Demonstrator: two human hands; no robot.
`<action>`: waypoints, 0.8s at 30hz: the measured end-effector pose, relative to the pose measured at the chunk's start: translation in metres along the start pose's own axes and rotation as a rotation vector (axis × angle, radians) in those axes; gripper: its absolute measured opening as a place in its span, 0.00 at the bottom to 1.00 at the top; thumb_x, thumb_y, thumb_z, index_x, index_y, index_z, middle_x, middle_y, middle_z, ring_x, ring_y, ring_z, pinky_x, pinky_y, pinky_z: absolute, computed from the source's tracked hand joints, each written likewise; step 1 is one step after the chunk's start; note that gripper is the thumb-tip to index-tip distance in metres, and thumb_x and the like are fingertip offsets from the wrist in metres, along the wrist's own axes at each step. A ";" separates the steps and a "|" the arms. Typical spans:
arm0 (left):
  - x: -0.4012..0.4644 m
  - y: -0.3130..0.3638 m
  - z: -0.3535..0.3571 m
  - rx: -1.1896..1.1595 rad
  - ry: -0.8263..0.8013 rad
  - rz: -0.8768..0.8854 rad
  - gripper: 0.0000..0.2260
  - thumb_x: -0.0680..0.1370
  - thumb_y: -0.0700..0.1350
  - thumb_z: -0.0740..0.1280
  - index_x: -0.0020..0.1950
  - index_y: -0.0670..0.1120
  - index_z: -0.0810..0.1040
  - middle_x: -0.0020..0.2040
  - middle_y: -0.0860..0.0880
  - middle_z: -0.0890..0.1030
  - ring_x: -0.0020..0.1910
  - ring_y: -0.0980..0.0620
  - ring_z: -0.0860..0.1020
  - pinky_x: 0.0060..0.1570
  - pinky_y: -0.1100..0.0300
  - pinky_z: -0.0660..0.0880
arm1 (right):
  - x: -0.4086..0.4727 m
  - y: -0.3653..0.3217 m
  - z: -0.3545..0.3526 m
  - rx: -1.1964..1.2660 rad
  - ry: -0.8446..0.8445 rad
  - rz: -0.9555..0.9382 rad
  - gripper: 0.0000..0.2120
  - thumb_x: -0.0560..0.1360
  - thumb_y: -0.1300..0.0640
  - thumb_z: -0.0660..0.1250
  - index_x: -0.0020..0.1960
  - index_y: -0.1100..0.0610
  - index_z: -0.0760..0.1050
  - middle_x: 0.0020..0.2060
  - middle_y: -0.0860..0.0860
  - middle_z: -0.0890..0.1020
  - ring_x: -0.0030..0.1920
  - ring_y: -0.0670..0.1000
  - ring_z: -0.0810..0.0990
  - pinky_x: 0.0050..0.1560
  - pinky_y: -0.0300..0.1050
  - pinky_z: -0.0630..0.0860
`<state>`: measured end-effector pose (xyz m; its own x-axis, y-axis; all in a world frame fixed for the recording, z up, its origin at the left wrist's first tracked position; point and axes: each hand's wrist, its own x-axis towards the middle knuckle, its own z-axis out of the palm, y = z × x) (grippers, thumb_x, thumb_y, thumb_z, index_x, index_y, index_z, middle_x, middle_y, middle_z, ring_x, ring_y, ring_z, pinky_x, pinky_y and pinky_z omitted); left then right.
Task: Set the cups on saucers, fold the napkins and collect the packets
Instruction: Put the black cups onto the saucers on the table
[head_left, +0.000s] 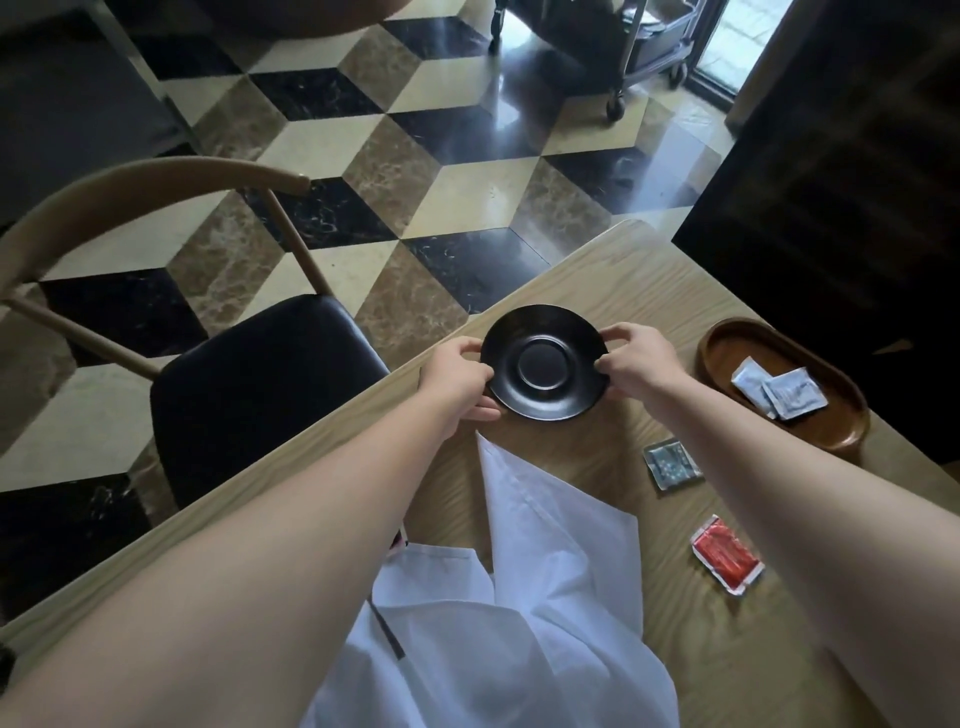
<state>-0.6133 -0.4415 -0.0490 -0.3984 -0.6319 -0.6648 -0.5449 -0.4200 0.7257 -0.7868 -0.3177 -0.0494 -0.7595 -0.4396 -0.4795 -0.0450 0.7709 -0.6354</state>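
The step in hand looks like the saucer placing: the person holds a black saucer (544, 362) with both hands near the far edge of the wooden table (613, 270), its well empty. No cup shows anywhere in view, so the cup part of the step is not yet done. Whether the saucer rests on the wood or hangs just above it cannot be told from this angle.

The left hand (460, 376) pinches the saucer's left rim, thumb on the near side and fingers curled around the far side. The right hand (636, 366) grips the right rim the same way, thumb on top and fingertips closed on the edge. Both hands are closed on the saucer and hold nothing else.

The next move likely calls for settling the saucer flat, letting go, and finding a cup to seat in the ring at its centre.

Much of the task seems left. A white napkin (524, 571) lies rumpled and unfolded on the near part of the table, its tip reaching just under the saucer. 2 white packets (774, 391) sit in the wooden tray (727, 338) to the right, while a grey packet (671, 462) and a red packet (726, 561) lie loose on the table, near the right forearm.
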 end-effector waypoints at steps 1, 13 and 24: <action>-0.002 0.000 -0.002 0.003 0.007 0.000 0.17 0.79 0.35 0.61 0.66 0.48 0.73 0.53 0.38 0.83 0.38 0.39 0.85 0.38 0.47 0.84 | -0.002 -0.002 0.000 -0.010 -0.007 -0.003 0.22 0.70 0.69 0.65 0.60 0.52 0.81 0.53 0.59 0.84 0.50 0.60 0.85 0.41 0.52 0.85; -0.059 -0.039 -0.125 0.126 0.218 0.065 0.15 0.75 0.35 0.65 0.59 0.49 0.78 0.52 0.39 0.83 0.35 0.43 0.86 0.34 0.52 0.82 | -0.068 -0.066 0.088 0.001 -0.191 -0.147 0.22 0.68 0.72 0.63 0.55 0.53 0.81 0.50 0.61 0.84 0.47 0.62 0.86 0.45 0.60 0.85; -0.092 -0.117 -0.207 0.036 0.407 -0.085 0.17 0.75 0.35 0.64 0.59 0.51 0.76 0.45 0.41 0.85 0.29 0.48 0.82 0.33 0.55 0.82 | -0.123 -0.079 0.185 -0.125 -0.349 -0.268 0.19 0.68 0.67 0.65 0.54 0.52 0.83 0.51 0.58 0.86 0.54 0.62 0.84 0.56 0.60 0.81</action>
<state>-0.3603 -0.4691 -0.0355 -0.0303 -0.8048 -0.5928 -0.5914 -0.4637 0.6597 -0.5697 -0.4103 -0.0522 -0.4471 -0.7438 -0.4970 -0.3044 0.6489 -0.6973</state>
